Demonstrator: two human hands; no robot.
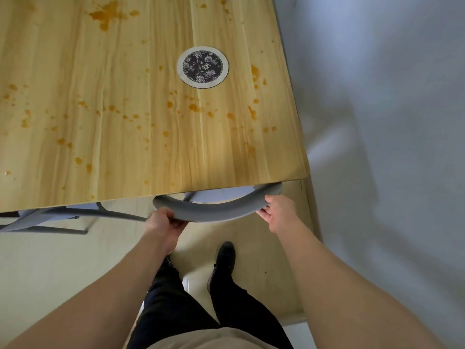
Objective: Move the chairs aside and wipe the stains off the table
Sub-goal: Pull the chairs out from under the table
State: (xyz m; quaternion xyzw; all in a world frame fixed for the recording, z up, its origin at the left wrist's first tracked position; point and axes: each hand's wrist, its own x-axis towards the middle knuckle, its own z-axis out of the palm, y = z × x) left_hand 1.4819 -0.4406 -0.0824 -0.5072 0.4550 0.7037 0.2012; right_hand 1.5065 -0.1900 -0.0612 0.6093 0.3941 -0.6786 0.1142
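Note:
A light wooden table point(75, 71) fills the upper left, spattered with many orange-brown stains point(108, 13). Tucked under its near edge stands a grey chair, its curved backrest point(216, 209) just below the table edge. My left hand point(163, 221) grips the backrest's left end, fingers curled under it. My right hand point(276, 210) holds the right end, thumb on top and fingers beneath. The chair's seat is mostly hidden under the table.
A round coaster point(202, 67) with a dark floral centre lies on the table. A second grey chair point(50, 217) is tucked in at the left. A grey wall point(390, 122) runs close along the right. My legs and a black shoe point(222, 263) stand on the pale floor.

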